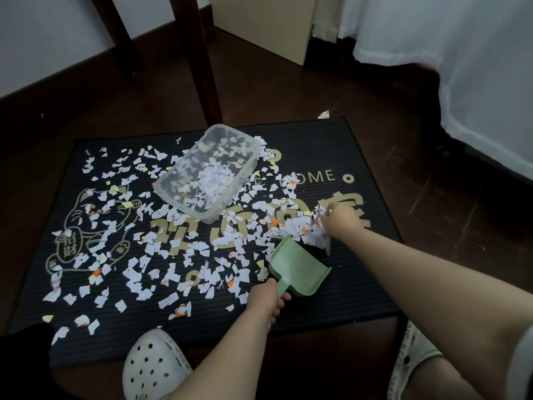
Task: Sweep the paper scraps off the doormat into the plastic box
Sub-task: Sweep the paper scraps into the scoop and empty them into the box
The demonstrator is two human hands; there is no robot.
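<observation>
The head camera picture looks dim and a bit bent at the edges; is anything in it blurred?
In the head view the light is low and bluish; the doormat edges bow, a wide-angle effect; the right hand is smeared among the paper scraps, while the left hand on the green dustpan and the plastic box look sharper.

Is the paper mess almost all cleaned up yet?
Not yet. Done: the plastic box already holds a heap of scraps. In hand: the left hand grips a green dustpan by its handle, while the right hand gathers a pile of scraps at its mouth. Left: many paper scraps still cover most of the doormat, mainly its left and middle.
</observation>
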